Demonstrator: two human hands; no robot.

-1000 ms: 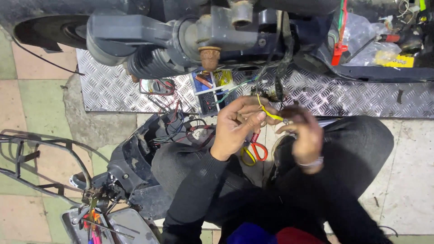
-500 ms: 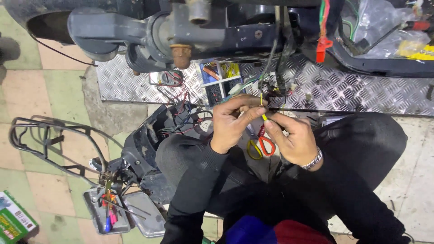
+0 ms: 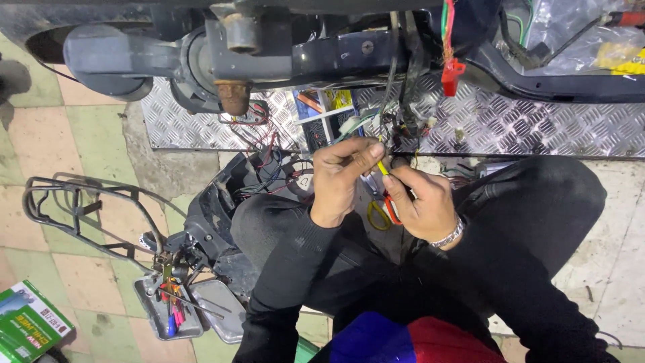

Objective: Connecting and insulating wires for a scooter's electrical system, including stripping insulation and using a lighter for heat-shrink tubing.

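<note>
My left hand (image 3: 341,176) and my right hand (image 3: 421,204) meet in front of me over a thin yellow wire (image 3: 382,167). Both pinch that wire between thumb and fingers; it runs up into a tangle of wires and white connectors (image 3: 398,128) hanging from the dark vehicle frame (image 3: 316,57) above. Scissors with yellow and red handles (image 3: 381,212) lie just under my hands. A metal watch band sits on my right wrist. My knees in dark trousers flank the hands.
A diamond-plate metal sheet (image 3: 524,124) lies under the frame. A red connector (image 3: 453,72) dangles at upper right. A black metal rack (image 3: 74,208) lies left, a small tray of tools (image 3: 168,309) lower left, a green box (image 3: 30,323) in the corner.
The view has shifted right and down, bringing the rack, tray and green box into sight. My hands have come together lower on the yellow wire, right hand now close to the left.
</note>
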